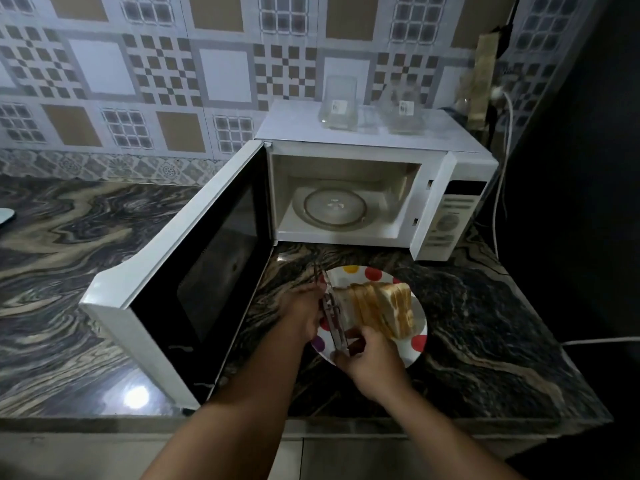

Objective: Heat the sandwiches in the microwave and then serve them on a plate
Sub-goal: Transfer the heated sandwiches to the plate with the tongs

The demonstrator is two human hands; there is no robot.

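Worktop [485, 323]: dark marbled stone; it carries the microwave and the plate.
Microwave door [180, 282]: it stands wide open to the left, so nothing blocks the way in.
Your left hand [303, 311]: it is at the left edge of the plate, beside the tongs; the fingers are hidden, so I cannot tell whether it grasps the tongs, the plate, or only rests there.
Tongs [334, 315]: thin metal, blurred, lying against the left side of the sandwiches.
Your right hand [369, 356]: the fingers are curled around the near end of the tongs.
Sandwiches [379, 310]: a stack of slices standing on edge, on the plate, in front of the microwave.
Plate [414, 346]: white with coloured dots, on the worktop.
Microwave [363, 188]: the glass turntable [335, 206] inside carries nothing.
Step in hand: I judge you are handling the sandwiches with the tongs; whether they were heated already, I cannot tell.
Next move: it calls for a firm squeeze, because the slices may fall apart.
Hard to see: two clear containers [337, 103] on top of the microwave, contents unclear.
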